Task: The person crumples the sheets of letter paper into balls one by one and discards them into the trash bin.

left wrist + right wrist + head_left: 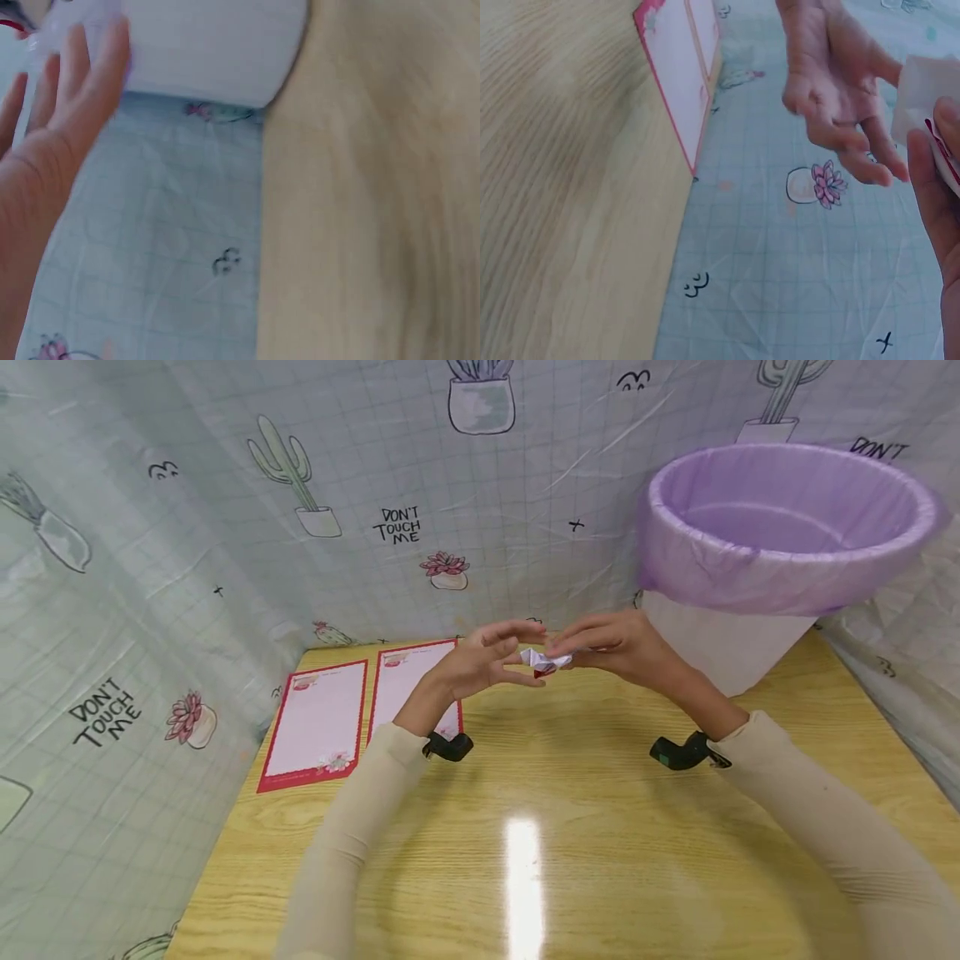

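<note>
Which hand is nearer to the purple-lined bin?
Right: the right hand, pinching white paper, is to the left of the bin; the left hand is farther left.

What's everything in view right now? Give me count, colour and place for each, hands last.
Crumpled paper: one, white and red, in the right hand's fingers
Red-bordered sheets: two, whitish inside, left rear of table
Bin: one, white, right rear of table
Liner: one, purple, over the bin's rim
Table: one, yellow wood, below everything
Printed sheeting: count unclear, pale grey-blue, around the table
Wrist devices: two, black, one per wrist
Sleeves: two, beige, on the forearms
Left hand: one, bare, beside the paper
Right hand: one, bare, pinching the paper
</note>
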Demonstrator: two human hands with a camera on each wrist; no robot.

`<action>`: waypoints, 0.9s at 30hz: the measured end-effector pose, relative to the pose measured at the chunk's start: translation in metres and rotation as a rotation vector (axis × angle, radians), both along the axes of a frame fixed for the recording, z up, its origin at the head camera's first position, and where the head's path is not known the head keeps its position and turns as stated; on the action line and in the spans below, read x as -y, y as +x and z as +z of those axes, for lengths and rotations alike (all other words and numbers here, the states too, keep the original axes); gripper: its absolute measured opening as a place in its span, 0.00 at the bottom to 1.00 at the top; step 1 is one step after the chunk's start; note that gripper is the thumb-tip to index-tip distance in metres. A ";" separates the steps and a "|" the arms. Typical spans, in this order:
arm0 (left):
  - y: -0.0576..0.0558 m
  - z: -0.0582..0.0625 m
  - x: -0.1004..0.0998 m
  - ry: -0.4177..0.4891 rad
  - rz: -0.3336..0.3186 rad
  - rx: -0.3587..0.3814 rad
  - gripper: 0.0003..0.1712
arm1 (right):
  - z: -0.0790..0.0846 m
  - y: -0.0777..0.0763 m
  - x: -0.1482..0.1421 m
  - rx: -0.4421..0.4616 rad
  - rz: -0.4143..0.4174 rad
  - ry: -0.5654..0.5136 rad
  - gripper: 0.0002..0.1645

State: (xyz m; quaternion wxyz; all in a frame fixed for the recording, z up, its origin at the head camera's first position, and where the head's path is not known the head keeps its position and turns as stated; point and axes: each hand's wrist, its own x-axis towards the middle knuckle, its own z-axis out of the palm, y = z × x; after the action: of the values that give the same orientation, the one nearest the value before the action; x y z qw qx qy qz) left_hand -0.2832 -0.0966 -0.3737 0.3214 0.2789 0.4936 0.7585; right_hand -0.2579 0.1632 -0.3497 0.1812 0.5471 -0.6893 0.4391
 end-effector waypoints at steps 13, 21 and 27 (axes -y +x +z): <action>0.015 -0.004 -0.023 0.060 0.081 0.109 0.47 | -0.003 0.002 0.008 -0.227 -0.177 -0.013 0.26; 0.024 -0.006 -0.036 0.116 0.233 0.036 0.32 | -0.004 0.002 0.013 -0.274 -0.271 -0.068 0.24; 0.029 -0.006 -0.046 0.029 0.459 -0.176 0.20 | -0.013 0.001 0.018 -0.200 -0.246 -0.209 0.23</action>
State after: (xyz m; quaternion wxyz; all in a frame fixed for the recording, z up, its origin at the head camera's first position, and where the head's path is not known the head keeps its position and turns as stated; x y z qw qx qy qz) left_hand -0.2538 -0.0509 -0.3797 0.0923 0.2288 0.5593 0.7914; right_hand -0.2571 0.1454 -0.3626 0.3568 0.4780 -0.6801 0.4263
